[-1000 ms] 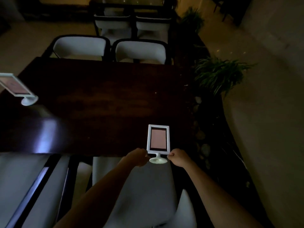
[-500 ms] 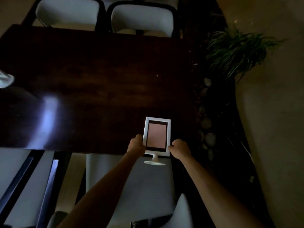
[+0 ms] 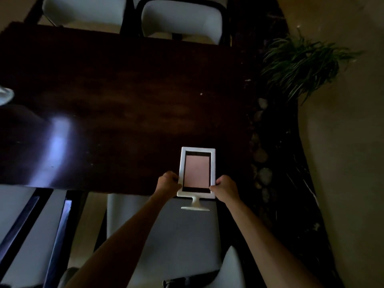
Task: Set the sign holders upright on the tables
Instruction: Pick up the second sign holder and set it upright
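White plastic, the sign holder point(image 3: 197, 175) now sits higher in both grips: a second ago the left hand point(image 3: 168, 183) and right hand point(image 3: 226, 187) pinched it down by the stem, and they have since slid up to clamp the frame's lower side edges. Its round foot hangs over the near edge of the dark bench point(image 3: 124, 104), so it seems to be still carried, not yet stood.

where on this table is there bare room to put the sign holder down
The dark table is bare from its near edge, just beyond the held sign holder, to the far chairs. Only the left edge holds something, a white object.
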`<state>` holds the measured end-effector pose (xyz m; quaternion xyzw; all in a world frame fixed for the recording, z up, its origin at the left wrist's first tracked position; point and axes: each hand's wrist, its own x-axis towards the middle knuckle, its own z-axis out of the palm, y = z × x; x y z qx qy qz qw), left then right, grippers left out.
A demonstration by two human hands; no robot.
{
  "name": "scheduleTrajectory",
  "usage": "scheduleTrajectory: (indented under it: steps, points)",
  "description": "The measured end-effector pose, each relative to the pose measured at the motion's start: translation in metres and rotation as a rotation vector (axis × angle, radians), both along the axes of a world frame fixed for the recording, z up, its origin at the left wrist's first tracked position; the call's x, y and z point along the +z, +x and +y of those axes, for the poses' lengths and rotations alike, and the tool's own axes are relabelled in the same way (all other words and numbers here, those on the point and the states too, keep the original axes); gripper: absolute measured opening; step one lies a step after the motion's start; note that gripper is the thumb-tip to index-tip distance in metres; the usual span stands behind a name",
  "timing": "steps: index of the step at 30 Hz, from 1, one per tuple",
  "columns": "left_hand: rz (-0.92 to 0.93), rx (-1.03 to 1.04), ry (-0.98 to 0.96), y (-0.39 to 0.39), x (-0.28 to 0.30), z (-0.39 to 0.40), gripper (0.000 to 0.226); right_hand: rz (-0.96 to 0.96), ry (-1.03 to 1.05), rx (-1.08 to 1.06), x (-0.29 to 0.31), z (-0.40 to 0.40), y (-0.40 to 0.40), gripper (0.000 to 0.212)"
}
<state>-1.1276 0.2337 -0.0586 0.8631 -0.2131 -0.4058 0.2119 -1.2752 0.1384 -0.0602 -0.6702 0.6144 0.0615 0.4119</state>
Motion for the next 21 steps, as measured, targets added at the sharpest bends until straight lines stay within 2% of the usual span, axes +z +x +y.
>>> scheduleTrajectory:
  steps: [7,12,15,21]
  points:
    - [-0.016,0.027,-0.166,0.012,0.023,-0.012,0.028,-0.078,-0.138,0.054,0.031,-0.027,0.006,0.021]
    - [-0.224,-0.077,-0.358,0.005,0.028,-0.017,0.02,-0.193,-0.25,-0.019,0.033,-0.023,0.003,0.018]
    - [-0.29,-0.147,-0.446,-0.005,0.026,-0.016,0.017,-0.236,-0.34,-0.089,0.026,-0.016,-0.003,0.014]
    - [-0.358,-0.199,-0.482,-0.02,0.015,-0.01,0.016,-0.385,-0.408,-0.149,0.011,-0.006,-0.017,0.012]
